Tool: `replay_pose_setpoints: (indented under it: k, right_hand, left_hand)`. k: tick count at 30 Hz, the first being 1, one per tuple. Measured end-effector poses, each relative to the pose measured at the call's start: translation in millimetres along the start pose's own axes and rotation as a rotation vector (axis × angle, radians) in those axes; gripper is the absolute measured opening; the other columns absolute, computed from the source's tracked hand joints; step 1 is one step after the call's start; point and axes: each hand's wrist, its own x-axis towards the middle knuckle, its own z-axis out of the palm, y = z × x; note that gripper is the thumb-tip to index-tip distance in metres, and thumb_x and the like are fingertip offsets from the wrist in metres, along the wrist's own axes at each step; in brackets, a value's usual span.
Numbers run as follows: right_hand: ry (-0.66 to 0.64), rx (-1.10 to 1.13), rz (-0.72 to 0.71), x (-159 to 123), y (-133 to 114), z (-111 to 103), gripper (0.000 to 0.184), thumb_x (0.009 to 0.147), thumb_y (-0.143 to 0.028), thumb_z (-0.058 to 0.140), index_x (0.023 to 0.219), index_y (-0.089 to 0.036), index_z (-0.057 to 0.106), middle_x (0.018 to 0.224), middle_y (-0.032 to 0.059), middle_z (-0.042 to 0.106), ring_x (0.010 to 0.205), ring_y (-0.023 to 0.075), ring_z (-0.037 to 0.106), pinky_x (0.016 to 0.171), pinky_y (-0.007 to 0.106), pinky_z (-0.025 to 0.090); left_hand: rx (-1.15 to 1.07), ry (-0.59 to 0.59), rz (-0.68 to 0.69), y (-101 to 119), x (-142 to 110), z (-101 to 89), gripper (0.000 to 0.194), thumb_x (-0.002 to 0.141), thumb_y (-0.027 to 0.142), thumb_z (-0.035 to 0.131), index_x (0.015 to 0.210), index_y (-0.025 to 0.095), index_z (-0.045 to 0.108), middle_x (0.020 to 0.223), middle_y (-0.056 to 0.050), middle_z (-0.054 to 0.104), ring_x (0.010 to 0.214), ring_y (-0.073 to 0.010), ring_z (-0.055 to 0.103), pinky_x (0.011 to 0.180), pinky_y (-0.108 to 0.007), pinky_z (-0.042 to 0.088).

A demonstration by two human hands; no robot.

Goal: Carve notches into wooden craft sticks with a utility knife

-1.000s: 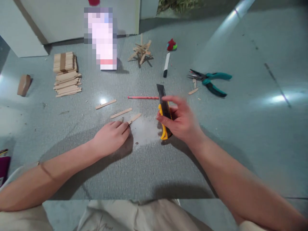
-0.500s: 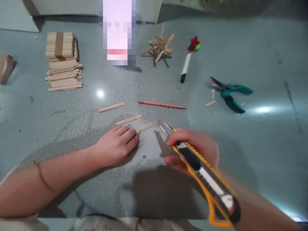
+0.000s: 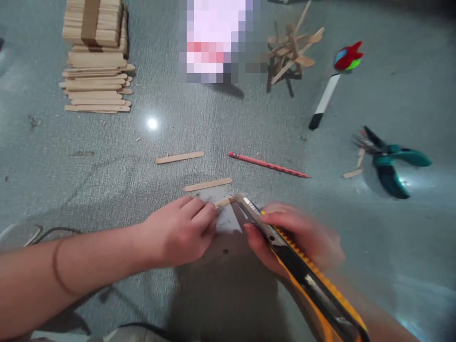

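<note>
My left hand [image 3: 183, 230] is closed on one end of a short popsicle stick [image 3: 223, 203], pressing it down on a pale patch of the table. Most of that end is hidden under the fingers. In my right hand [image 3: 299, 232] is a yellow and black utility knife [image 3: 306, 270], its blade pointing up and left. The blade's tip is at the free end of the held stick; whether it touches is hard to tell. Just beyond my left hand lie two loose popsicle sticks, a nearer one [image 3: 208, 185] and a farther one [image 3: 180, 157].
A red pencil [image 3: 269, 165] lies beyond the knife. Teal-handled pliers [image 3: 388, 159] rest at right beside stick scraps [image 3: 352, 174]. Behind are a white-and-black marker [image 3: 324, 102], a tangle of sticks [image 3: 294, 50] and a blurred-out upright object [image 3: 210, 38]. Stacked sticks [image 3: 96, 83] lie back left.
The knife's blade has come to the end of the held stick, and the right hand has shifted slightly down. The camera view has moved closer and turned. Left hand still holds the stick.
</note>
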Motion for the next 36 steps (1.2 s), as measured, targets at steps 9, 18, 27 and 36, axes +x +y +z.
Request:
replay_pose_setpoints:
  k: [9, 18, 27, 36]
  right_hand:
    - [-0.169, 0.0, -0.025, 12.3, -1.7, -6.3, 0.035, 0.082, -0.012, 0.056, 0.115, -0.019, 0.065, 0.095, 0.0057, 0.074, 0.081, 0.0194, 0.073, 0.075, 0.031, 0.062]
    - [-0.161, -0.074, 0.088, 10.8, 1.2, -3.3, 0.026, 0.082, -0.018, 0.071, 0.107, -0.024, 0.063, 0.103, 0.0043, 0.076, 0.088, 0.0196, 0.076, 0.078, 0.028, 0.064]
    - [-0.245, -0.065, 0.048, 7.8, -3.9, -5.2, 0.027, 0.086, -0.013, 0.06, 0.111, -0.022, 0.064, 0.109, 0.0075, 0.074, 0.096, 0.0213, 0.074, 0.084, 0.034, 0.064]
    - [-0.256, -0.102, -0.064, 11.0, -0.7, -4.2, 0.025, 0.084, -0.01, 0.059, 0.107, -0.018, 0.064, 0.103, 0.0107, 0.075, 0.095, 0.0219, 0.075, 0.082, 0.03, 0.064]
  left_hand:
    - [-0.143, 0.065, -0.066, 0.2, 2.8, 1.2, 0.013, 0.09, 0.006, 0.054, 0.088, 0.008, 0.067, 0.081, -0.005, 0.068, 0.066, -0.0173, 0.057, 0.061, -0.033, 0.054]
    - [-0.083, 0.077, -0.009, 0.4, 2.7, 3.0, 0.018, 0.092, 0.008, 0.053, 0.081, 0.01, 0.067, 0.081, -0.007, 0.069, 0.07, -0.0183, 0.061, 0.063, -0.034, 0.056]
    - [-0.101, 0.071, -0.009, -0.5, 2.8, 1.2, 0.014, 0.09, 0.008, 0.057, 0.087, 0.008, 0.07, 0.085, -0.01, 0.071, 0.07, -0.0208, 0.063, 0.059, -0.036, 0.057]
    - [-0.123, 0.079, 0.0, 1.3, 2.8, 3.4, 0.011, 0.088, 0.006, 0.059, 0.086, 0.007, 0.07, 0.085, -0.01, 0.072, 0.075, -0.0229, 0.066, 0.062, -0.038, 0.059]
